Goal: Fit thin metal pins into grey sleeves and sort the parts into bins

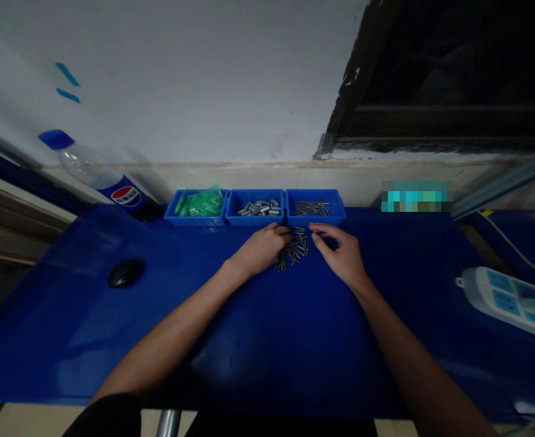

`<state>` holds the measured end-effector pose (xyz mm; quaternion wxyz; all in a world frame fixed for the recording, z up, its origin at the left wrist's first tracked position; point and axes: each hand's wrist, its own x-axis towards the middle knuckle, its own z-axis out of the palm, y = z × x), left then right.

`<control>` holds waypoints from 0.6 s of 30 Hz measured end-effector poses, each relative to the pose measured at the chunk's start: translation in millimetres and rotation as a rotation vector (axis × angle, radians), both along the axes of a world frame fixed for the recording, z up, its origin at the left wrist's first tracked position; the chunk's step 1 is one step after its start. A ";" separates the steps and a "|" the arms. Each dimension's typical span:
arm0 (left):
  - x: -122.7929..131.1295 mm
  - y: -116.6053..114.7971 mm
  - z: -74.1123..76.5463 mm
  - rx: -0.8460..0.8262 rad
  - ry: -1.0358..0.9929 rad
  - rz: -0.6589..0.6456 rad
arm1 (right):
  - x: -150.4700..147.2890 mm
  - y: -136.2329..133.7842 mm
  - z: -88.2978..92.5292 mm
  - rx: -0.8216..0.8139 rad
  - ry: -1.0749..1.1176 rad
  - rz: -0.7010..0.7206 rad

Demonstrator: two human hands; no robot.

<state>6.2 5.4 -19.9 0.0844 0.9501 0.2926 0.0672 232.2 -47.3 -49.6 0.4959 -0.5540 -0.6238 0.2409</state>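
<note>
A loose pile of thin metal pins [297, 247], brassy and dark, lies on the blue tabletop [258, 340]. My left hand [267, 244] is at the pile's left edge with its fingers curled down against the pins; whatever may be in the fingertips is hidden. On the right side of the pile, my right hand [340, 250] has its thumb and fingers apart and holds nothing visible. Just behind the pile stands a blue bin [316, 220] with similar pins [311, 208] in it.
A middle bin [254, 220] holds short grey metal pieces [260, 208]; the left bin [194, 221] holds green plastic bags [201, 202]. A Pepsi bottle [107, 179] and a black mouse [126, 273] are at left. A white power strip [508, 297] lies at right.
</note>
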 end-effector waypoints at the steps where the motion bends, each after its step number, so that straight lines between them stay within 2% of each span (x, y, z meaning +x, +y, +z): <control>1: -1.2 1.5 -0.5 -0.005 -0.011 0.003 | -0.2 -0.3 -1.1 0.029 -0.077 0.020; 4: -3.9 4.7 -0.5 -0.025 -0.061 0.000 | -2.8 -1.6 -4.3 0.078 -0.238 0.097; 7: -5.1 5.9 0.9 -0.073 -0.124 0.008 | -4.8 -2.2 -7.2 0.079 -0.308 0.152; 18: -8.8 10.2 -1.2 -0.207 -0.347 0.100 | -3.4 -1.7 -5.0 0.080 -0.294 0.197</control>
